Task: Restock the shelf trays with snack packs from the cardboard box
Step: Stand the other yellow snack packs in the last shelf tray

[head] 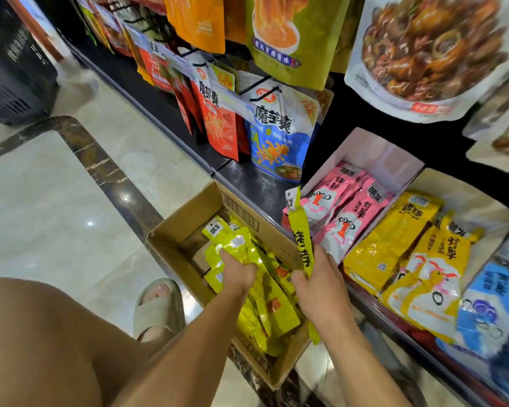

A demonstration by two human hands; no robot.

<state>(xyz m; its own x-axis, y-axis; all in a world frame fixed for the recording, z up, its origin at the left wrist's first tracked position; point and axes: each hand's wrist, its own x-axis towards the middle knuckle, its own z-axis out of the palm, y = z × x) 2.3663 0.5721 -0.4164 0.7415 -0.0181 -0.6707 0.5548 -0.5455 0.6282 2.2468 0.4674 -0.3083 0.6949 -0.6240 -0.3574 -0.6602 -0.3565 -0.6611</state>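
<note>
left hand (238,270) grabs yellow packs (241,245) in the cardboard box (185,230) | right hand (318,286) pinches one yellow pack (301,236); lay it flat in the yellow tray (479,195)

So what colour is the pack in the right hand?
Lime-yellow with black lettering: the thin snack pack, head view.
</note>
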